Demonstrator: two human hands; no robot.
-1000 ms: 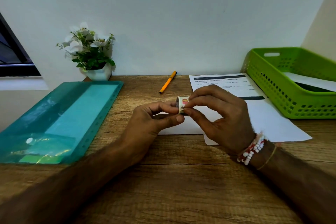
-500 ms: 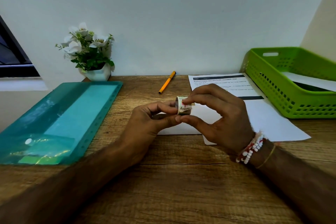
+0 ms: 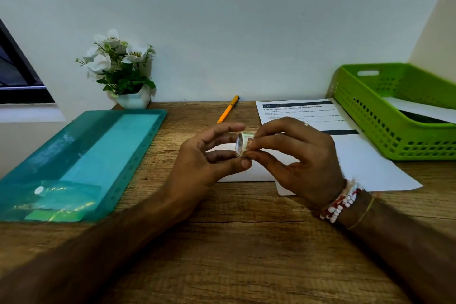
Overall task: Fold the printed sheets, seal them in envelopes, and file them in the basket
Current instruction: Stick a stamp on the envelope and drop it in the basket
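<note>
- Now my right hand (image 3: 302, 159) pinches the rim of a small tape roll (image 3: 243, 143) above the desk (image 3: 246, 254).
- Left hand (image 3: 203, 161): thumb and fingers curl round the roll.
- Printed sheet (image 3: 365, 158) lies flat, just beside the green basket (image 3: 380, 118).

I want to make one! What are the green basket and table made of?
The basket looks like plastic: even bright green, moulded with rows of small holes. The table looks like matt wood, showing brown grain, though it could be a printed surface.
</note>
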